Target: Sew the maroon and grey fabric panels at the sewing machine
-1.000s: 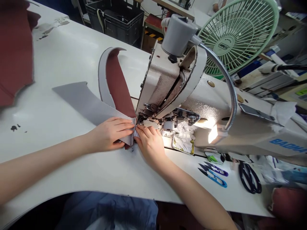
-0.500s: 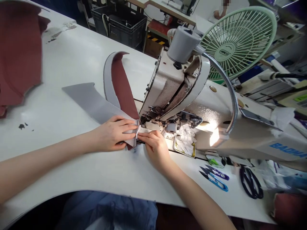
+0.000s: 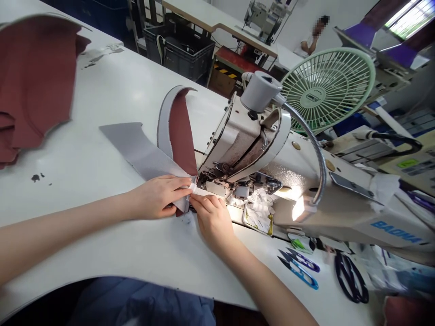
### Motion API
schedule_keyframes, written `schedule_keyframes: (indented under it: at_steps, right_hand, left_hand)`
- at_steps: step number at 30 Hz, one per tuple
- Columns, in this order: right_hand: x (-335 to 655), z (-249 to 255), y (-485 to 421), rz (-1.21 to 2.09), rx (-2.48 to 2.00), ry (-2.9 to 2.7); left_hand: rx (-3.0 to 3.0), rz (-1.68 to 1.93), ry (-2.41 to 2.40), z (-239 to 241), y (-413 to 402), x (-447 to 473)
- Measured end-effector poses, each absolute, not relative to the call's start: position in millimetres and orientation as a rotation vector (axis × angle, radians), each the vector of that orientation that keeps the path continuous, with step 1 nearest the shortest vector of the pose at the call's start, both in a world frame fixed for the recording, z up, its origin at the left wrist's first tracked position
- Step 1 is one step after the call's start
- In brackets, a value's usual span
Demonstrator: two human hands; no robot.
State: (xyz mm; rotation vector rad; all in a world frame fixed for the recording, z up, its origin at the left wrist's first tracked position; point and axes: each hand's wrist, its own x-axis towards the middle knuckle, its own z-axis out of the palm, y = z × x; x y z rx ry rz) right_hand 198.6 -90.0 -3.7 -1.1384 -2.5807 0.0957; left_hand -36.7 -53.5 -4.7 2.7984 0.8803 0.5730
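A grey fabric piece [image 3: 136,147] lies on the white table [image 3: 84,149] and runs to the needle area of a cream sewing machine [image 3: 258,149]. A dark red piece [image 3: 181,136] with a grey edge curves up behind it. My left hand [image 3: 158,197] presses flat on the grey piece's end, thumb tucked under its edge. My right hand [image 3: 212,217] sits just to the right, its fingertips pinching a small white label [image 3: 194,188] at the fabric's edge by the presser foot.
A pile of dark red fabric [image 3: 30,86] lies at the far left. Blue thread snips [image 3: 301,267] and black scissors [image 3: 350,276] rest to the right. A small tray of white labels [image 3: 260,215] sits under the lamp. A green fan [image 3: 324,88] stands behind the machine.
The camera view has tilted up and shifted. My right hand has slid slightly left and nearer, fingertips now at the fabric's edge. The left hand stays on the grey piece.
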Motion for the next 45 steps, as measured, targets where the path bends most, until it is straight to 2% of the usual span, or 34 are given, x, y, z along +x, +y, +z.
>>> schedule_keyframes:
  at_steps: [14, 29, 38, 45]
  right_hand:
    - [210, 6, -76, -0.074, -1.329, -2.56]
    - [208, 4, -77, 0.002, -1.39, -2.518]
    - [203, -4, -92, -0.179, -1.188, -2.588]
    - [199, -7, -91, -0.34, -1.231, -2.606]
  left_hand:
    - [2.675, 0.521, 0.975, -5, -29, -4]
    - [2.65, 0.567, 0.881, 0, -19, -8]
    - [2.654, 0.593, 0.827, -8, -25, -13]
    - [2.654, 0.575, 0.823, -9, -14, -12]
